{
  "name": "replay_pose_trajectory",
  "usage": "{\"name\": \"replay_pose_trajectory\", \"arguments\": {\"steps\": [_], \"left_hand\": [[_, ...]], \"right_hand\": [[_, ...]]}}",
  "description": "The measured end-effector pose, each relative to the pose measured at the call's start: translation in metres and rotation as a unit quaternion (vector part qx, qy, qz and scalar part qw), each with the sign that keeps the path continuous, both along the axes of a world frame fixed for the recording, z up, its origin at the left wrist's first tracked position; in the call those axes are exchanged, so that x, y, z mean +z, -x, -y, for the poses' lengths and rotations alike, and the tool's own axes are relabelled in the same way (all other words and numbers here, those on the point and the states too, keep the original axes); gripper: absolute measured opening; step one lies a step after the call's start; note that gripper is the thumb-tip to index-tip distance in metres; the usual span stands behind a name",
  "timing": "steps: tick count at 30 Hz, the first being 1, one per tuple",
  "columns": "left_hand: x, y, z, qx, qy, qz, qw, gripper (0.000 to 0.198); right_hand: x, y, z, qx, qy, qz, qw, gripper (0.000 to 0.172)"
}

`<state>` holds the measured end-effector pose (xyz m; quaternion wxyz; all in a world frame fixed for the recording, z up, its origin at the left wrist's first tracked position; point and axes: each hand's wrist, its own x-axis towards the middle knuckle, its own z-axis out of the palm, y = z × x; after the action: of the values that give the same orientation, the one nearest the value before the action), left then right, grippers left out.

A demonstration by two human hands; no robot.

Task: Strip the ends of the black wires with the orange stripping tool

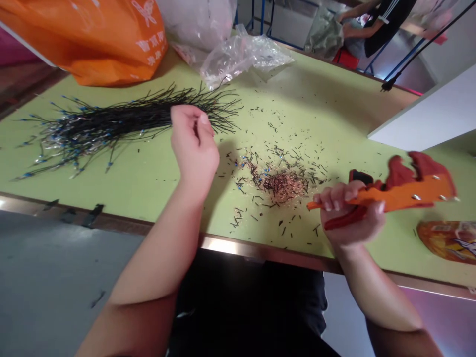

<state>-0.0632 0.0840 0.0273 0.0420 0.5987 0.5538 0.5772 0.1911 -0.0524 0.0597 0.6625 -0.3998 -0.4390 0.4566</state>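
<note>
My left hand (195, 141) is closed, thumb against the curled fingers, over the right part of a long bundle of black wires (130, 116). Whatever its fingers may hold is too small to make out. Blue tips show at the bundle's left end. On the right, my right hand (351, 213) is wrapped round the handles of an orange and red wire stripper (416, 191), whose head points right. Between my hands, a pile of short black and copper-coloured scraps (284, 186) lies on the green table (334, 124).
An orange bag (115, 44) and clear plastic bags (238, 54) stand at the back left. A white panel (427, 109) rises at the right, with an orange-labelled container (448, 240) near the front edge. Another person's arms (362, 22) handle a bag beyond the table.
</note>
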Motion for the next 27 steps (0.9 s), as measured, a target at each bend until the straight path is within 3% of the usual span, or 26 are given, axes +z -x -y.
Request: {"name": "replay_pose_trajectory", "arguments": {"steps": [1,4,9,14,20,27], "left_hand": [[0.0,-0.001,0.0,-0.051,0.029,-0.015,0.998,0.01],[0.004,-0.022,0.021,-0.151,0.079,-0.091,0.981,0.014],[0.012,-0.057,0.062,-0.253,0.054,-0.158,0.953,0.014],[0.007,-0.061,0.065,-0.281,-0.004,-0.18,0.943,0.013],[0.005,-0.064,0.066,-0.259,-0.029,-0.2,0.944,0.016],[0.009,-0.062,0.074,-0.303,-0.068,-0.179,0.933,0.017]], "right_hand": [[-0.001,0.0,-0.003,-0.002,0.021,-0.006,1.0,0.044],[-0.017,0.005,-0.009,0.084,0.095,-0.007,0.992,0.052],[-0.038,0.011,-0.008,0.197,0.145,-0.002,0.97,0.06],[-0.034,0.013,-0.008,0.193,0.133,-0.004,0.972,0.057],[-0.037,0.012,-0.009,0.176,0.115,0.018,0.977,0.057],[-0.046,0.014,-0.011,0.152,0.169,0.023,0.973,0.063]]}}
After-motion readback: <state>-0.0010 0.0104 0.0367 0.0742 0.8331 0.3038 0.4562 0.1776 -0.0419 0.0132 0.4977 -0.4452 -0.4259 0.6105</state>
